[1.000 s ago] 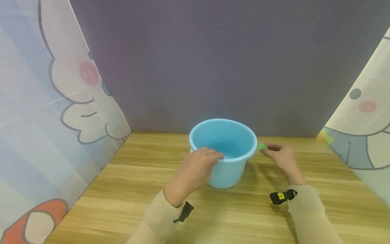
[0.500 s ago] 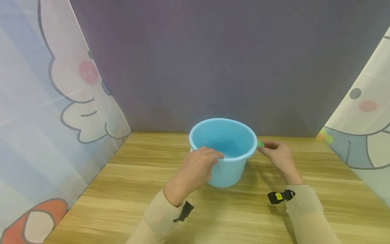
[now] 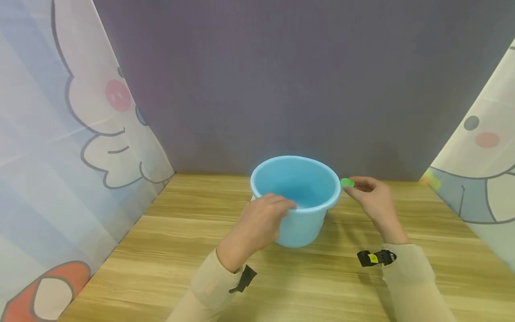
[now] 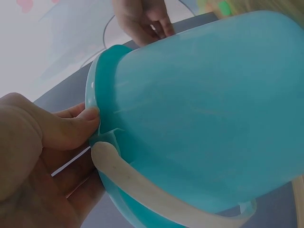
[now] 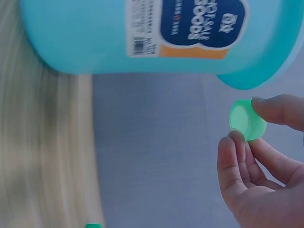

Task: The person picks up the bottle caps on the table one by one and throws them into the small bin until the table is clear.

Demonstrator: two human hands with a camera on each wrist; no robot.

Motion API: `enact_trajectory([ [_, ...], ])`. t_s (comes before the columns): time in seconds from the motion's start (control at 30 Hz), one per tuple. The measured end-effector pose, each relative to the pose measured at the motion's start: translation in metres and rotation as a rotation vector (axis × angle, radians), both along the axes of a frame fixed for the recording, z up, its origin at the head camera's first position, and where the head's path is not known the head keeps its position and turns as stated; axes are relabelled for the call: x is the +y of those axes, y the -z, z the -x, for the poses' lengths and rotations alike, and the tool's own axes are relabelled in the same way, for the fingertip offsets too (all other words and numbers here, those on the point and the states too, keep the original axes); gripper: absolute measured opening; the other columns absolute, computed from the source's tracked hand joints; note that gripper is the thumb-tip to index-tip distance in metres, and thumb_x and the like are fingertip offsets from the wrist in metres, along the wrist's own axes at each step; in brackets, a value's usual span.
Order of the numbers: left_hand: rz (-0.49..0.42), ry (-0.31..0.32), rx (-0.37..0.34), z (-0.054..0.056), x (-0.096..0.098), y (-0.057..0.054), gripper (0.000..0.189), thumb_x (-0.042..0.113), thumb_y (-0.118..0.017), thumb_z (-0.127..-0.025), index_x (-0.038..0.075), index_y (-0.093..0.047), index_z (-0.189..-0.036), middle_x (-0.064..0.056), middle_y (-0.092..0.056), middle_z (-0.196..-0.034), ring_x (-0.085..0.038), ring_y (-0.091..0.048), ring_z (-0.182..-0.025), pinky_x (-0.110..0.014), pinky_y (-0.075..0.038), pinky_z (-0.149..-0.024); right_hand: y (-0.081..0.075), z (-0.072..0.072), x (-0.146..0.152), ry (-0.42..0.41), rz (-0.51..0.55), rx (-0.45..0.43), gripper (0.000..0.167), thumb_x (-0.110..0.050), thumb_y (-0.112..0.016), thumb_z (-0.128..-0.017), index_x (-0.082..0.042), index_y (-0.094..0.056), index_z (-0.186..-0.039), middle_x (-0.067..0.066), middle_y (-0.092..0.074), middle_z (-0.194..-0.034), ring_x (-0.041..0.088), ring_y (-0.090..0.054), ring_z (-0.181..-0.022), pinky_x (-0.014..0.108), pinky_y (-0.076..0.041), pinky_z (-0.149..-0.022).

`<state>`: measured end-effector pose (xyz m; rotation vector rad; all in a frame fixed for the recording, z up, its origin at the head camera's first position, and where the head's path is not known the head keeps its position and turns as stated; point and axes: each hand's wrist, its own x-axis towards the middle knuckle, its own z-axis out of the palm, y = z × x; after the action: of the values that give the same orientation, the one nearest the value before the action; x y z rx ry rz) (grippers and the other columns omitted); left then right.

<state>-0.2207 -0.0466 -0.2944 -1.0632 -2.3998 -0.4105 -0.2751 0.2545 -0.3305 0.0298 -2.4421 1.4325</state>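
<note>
A light blue bucket (image 3: 295, 230) stands upright on the table, and its inside shows no contents from the head view. My left hand (image 3: 257, 223) grips the near-left rim, thumb outside in the left wrist view, close to the white handle (image 4: 142, 187) that hangs down the side. To the right of the bucket, my right hand (image 3: 376, 201) pinches a small green bottle cap (image 5: 248, 119) between thumb and fingers. The cap is held at about rim height, just outside the bucket's rim. In the right wrist view its round face points toward the left.
The wood-grain table (image 3: 169, 259) carries the bucket. Behind it stands a grey panel (image 3: 297, 80), with cartoon-printed cloths at both sides. Another small green piece (image 5: 93, 225) shows at the lower edge of the right wrist view. A printed label (image 5: 199, 23) is on the bucket.
My right hand has risen slightly with the green bottle cap, which shows more fully beside the rim. The left hand and the bucket have stayed in place.
</note>
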Motion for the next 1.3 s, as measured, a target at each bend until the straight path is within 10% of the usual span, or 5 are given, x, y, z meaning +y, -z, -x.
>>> enact_trajectory([
  [0.63,-0.002,-0.002,-0.013,0.000,-0.002,0.000,0.029,-0.005,-0.073,-0.086,0.012,-0.075,-0.109,0.000,-0.075,-0.106,-0.021,-0.068,-0.100,-0.035,-0.059,-0.084,-0.018,-0.012,-0.006,0.038,0.050,0.093,0.054,-0.033,-0.074,-0.094,0.000,-0.062,-0.135,-0.012,-0.063,-0.097,0.004,-0.058,-0.088,0.021,-0.052,-0.062],
  [1.3,-0.015,0.015,0.008,-0.001,-0.002,0.002,0.031,-0.009,-0.070,-0.084,0.012,-0.075,-0.106,0.000,-0.075,-0.102,-0.020,-0.068,-0.095,-0.033,-0.059,-0.080,-0.025,-0.021,-0.012,0.064,0.074,0.165,0.052,-0.034,-0.074,-0.094,-0.003,-0.064,-0.134,-0.011,-0.062,-0.101,0.005,-0.059,-0.089,0.019,-0.052,-0.058],
])
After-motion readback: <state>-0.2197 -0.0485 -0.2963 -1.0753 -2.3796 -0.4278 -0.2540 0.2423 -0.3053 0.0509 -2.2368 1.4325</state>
